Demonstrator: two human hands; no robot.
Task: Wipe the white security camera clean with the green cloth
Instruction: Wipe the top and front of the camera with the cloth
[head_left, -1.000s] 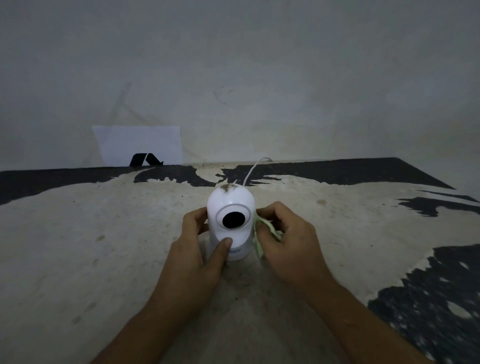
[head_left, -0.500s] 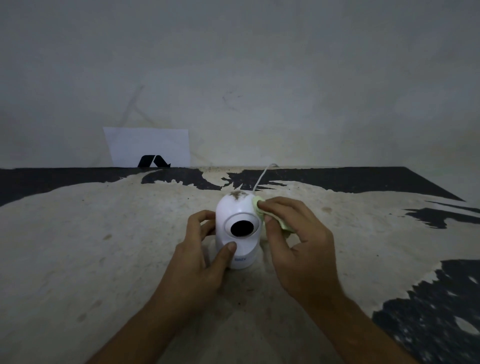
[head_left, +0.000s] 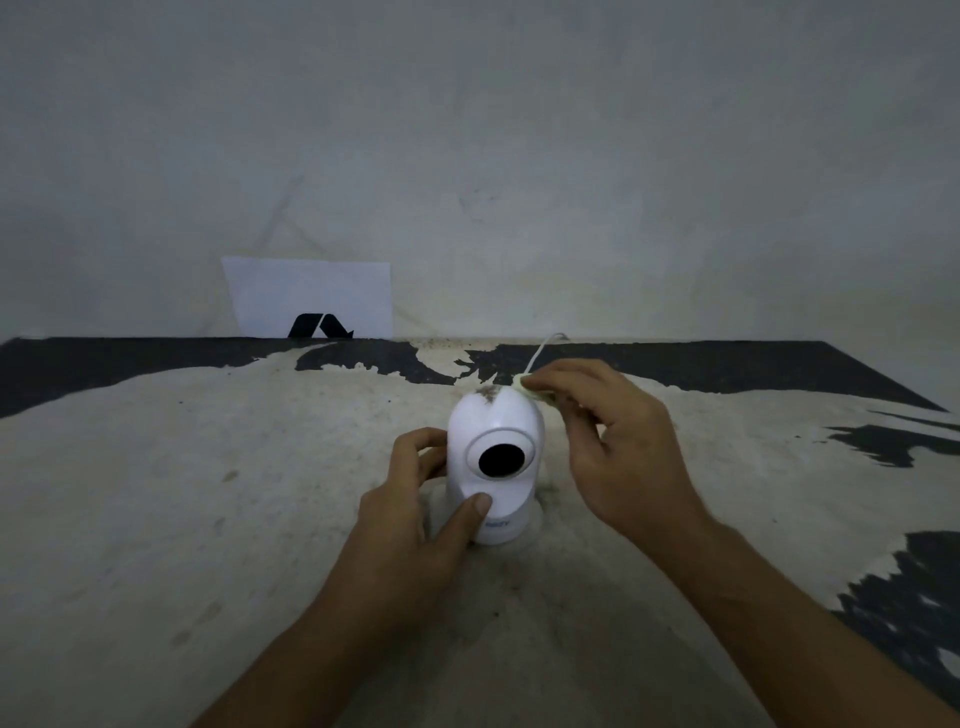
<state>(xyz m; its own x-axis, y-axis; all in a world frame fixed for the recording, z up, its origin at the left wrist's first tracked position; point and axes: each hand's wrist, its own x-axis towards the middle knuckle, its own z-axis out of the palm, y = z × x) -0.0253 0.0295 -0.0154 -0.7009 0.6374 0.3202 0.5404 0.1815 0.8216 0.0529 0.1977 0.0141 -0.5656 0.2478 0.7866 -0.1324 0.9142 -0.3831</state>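
Two bare hands work around the white, egg-shaped plastic security camera (head_left: 494, 452), which stands upright on its round base near the middle of the worn, pale surface (head_left: 208, 519) patched with flaking black. The left hand (head_left: 415, 525) has its grip closed around the camera's lower body, thumb pressed on the front just below the dark round lens, fingers curled around the left side. The right hand (head_left: 613, 441) pinches a small bunched pale green cloth (head_left: 532, 388) between fingertips and thumb, just beside the camera's upper right shoulder; whether cloth and shell are touching I cannot tell. A speck of brownish dirt (head_left: 488, 393) sits on the crown of the camera. A thin white cable (head_left: 543, 351) rises behind it. Farther back, a white sheet of paper with a black mark (head_left: 311, 296) leans against the plain grey wall (head_left: 519, 156).
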